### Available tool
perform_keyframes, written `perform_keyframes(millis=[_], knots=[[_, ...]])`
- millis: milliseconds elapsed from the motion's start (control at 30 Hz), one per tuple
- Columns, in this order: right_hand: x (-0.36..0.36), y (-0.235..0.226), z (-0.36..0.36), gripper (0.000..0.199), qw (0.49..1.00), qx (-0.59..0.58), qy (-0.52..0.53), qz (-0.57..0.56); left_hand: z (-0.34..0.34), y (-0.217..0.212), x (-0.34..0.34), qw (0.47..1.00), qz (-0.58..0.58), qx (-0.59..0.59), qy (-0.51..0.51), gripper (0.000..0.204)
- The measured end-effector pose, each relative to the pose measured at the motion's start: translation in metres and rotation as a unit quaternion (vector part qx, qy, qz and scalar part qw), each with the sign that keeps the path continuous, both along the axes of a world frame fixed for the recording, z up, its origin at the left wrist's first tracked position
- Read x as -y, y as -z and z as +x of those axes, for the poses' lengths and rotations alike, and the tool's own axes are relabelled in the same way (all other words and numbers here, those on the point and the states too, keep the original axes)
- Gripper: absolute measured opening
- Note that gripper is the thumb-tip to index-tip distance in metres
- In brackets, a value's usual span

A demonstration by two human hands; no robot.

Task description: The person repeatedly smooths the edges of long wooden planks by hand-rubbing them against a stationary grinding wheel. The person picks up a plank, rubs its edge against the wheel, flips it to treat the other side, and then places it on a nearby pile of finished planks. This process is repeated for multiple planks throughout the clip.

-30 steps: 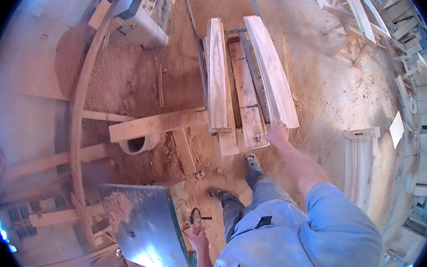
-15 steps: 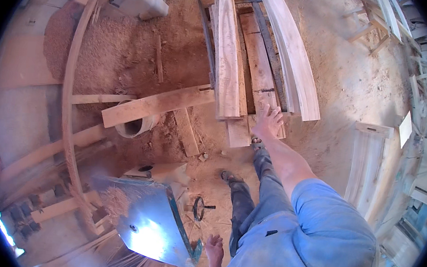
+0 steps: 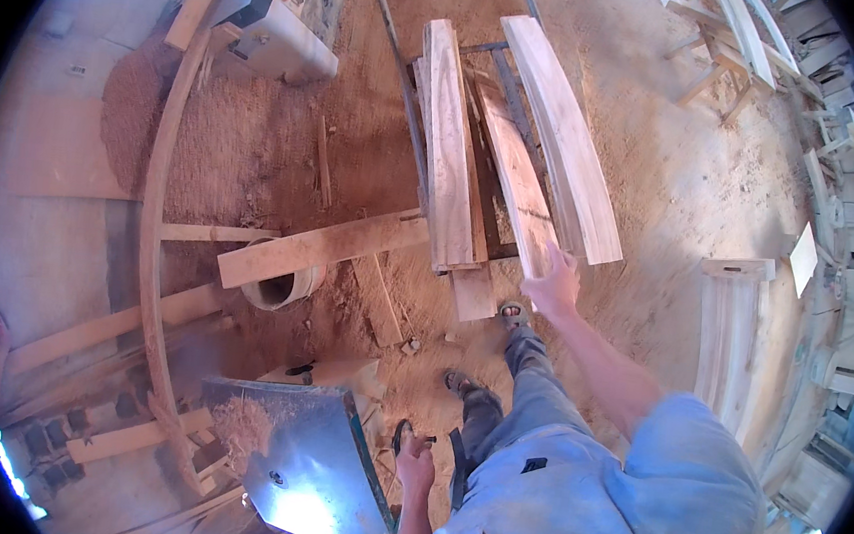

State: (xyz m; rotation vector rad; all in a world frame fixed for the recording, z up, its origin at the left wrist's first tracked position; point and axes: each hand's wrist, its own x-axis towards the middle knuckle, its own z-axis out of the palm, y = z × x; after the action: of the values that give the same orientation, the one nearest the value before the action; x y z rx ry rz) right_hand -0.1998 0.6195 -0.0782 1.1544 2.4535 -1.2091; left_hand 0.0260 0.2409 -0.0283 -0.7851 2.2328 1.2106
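Observation:
My right hand (image 3: 553, 283) is closed around the near end of a long pale board (image 3: 512, 163). That board slants away from me between two stacks on a low metal frame (image 3: 504, 57). My left hand (image 3: 415, 464) hangs low beside a machine with a shiny metal top (image 3: 316, 469). Its fingers are loosely bent and seem to hold nothing. They overlap a dark handwheel (image 3: 400, 434) in the picture; whether they touch it I cannot tell.
Boards lie stacked on the frame's left (image 3: 448, 148) and right (image 3: 565, 142) sides. A plank (image 3: 323, 249) juts left over a round bucket-like container (image 3: 285, 289). Sawdust (image 3: 226, 141) covers the floor. More boards (image 3: 729, 341) stand at the right.
My right hand has closed on the board, whose near end now sits raised and shifted. My left hand has moved forward toward the handwheel. The whole view has shifted slightly.

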Motion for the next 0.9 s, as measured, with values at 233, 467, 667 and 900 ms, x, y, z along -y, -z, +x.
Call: perform_keyframes(millis=[233, 467, 667, 900], knots=[[-0.017, -0.114, 0.117, 0.093, 0.945, -0.114, 0.126, -0.278, -0.146, -0.001, -0.12, 0.973, 0.183, -0.038, 0.132, 0.062], [-0.057, -0.237, 0.203, 0.106, 0.808, -0.156, 0.125, -0.554, -0.222, 0.04, -0.294, 0.811, 0.548, 0.128, -0.163, 0.045], [-0.127, -0.198, 0.288, 0.101, 0.739, -0.15, 0.18, -0.632, -0.233, 0.011, -0.349, 0.797, 0.462, 0.029, -0.388, 0.028], [-0.105, -0.257, 0.178, 0.089, 0.875, 0.034, -0.075, -0.477, -0.249, -0.02, -0.259, 0.93, 0.122, -0.219, -0.27, 0.026]])
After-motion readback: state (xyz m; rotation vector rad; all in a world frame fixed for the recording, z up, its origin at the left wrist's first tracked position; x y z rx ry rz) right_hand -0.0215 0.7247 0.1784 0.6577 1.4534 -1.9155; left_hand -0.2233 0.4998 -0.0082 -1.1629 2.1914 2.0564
